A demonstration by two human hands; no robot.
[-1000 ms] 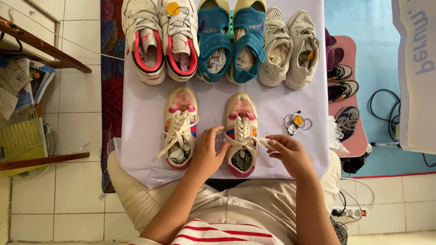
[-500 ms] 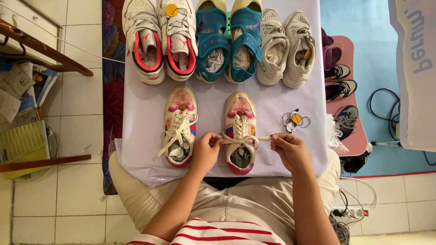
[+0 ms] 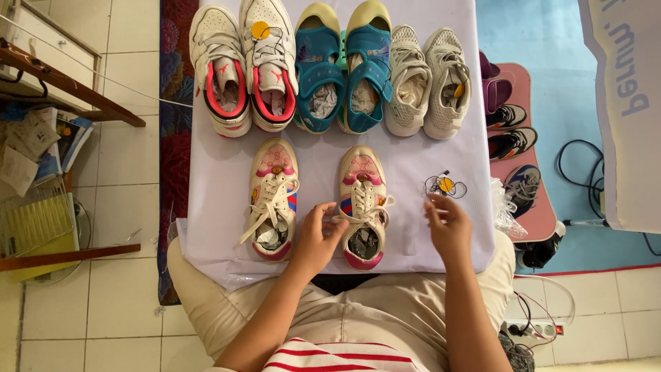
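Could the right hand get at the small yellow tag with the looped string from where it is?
Probably yes. The right hand hangs open just below the yellow tag, and only bare white cloth lies between them; the nearby shoe sits off to its left.

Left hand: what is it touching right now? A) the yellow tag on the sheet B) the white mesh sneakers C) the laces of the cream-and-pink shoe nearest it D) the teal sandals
C. The left hand rests its fingers on the laces of the cream-and-pink shoe, while the right hand hangs apart, just below the small yellow tag.
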